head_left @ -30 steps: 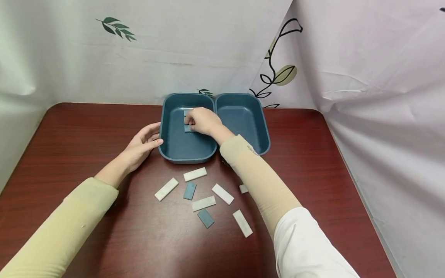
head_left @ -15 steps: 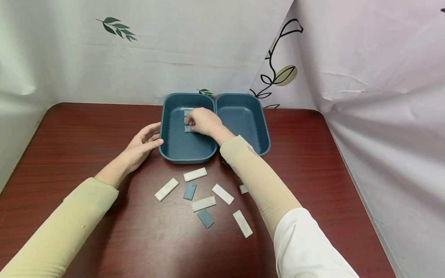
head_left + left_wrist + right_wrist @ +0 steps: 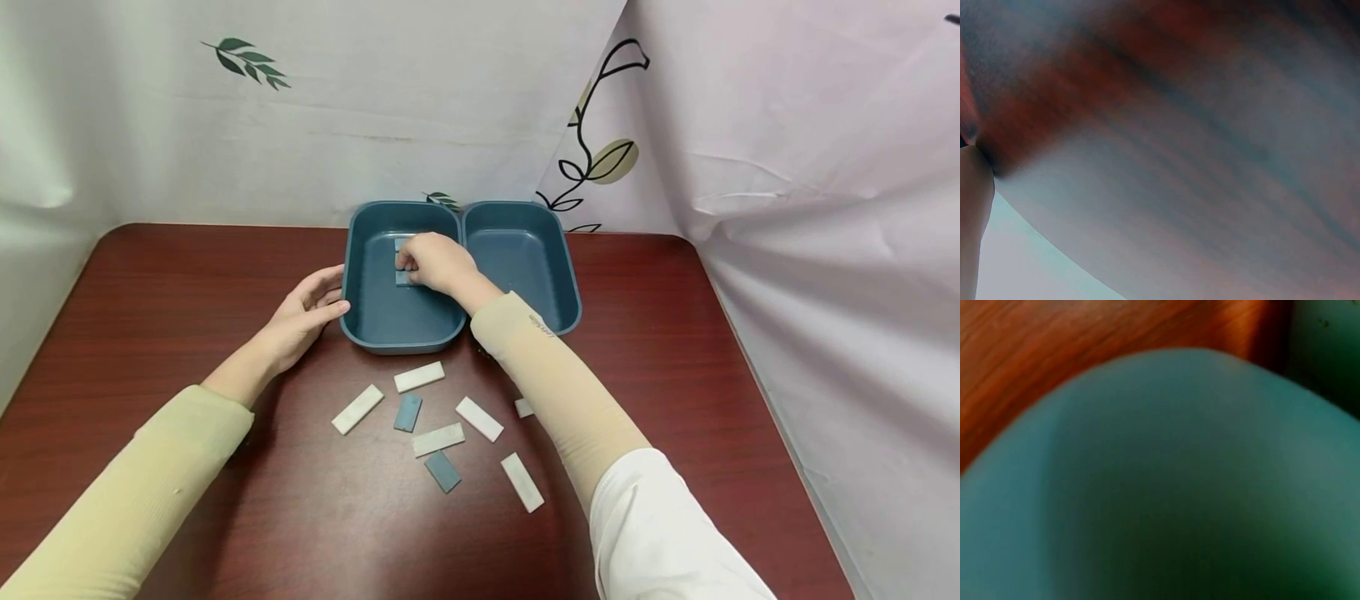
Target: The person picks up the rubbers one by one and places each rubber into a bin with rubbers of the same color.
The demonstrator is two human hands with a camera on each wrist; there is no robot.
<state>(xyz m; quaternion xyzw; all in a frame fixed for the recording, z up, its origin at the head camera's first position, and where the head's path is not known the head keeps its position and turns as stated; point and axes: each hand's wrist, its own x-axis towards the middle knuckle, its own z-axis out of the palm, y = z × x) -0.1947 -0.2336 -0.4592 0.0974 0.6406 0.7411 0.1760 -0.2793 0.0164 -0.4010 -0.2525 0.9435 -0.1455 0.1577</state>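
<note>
- Two blue tiles [image 3: 402,279] show in the left tray [image 3: 405,321] at the right hand [image 3: 438,263]; I cannot tell if its curled fingers grasp one.
- Left hand [image 3: 300,321]: loose fingers touching tray wall.
- White tiles [image 3: 438,440] dot the tabletop [image 3: 195,292].

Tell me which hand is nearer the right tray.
Right. The right hand is in the left tray, next to the right tray; the left hand is at the left tray's outer side.
</note>
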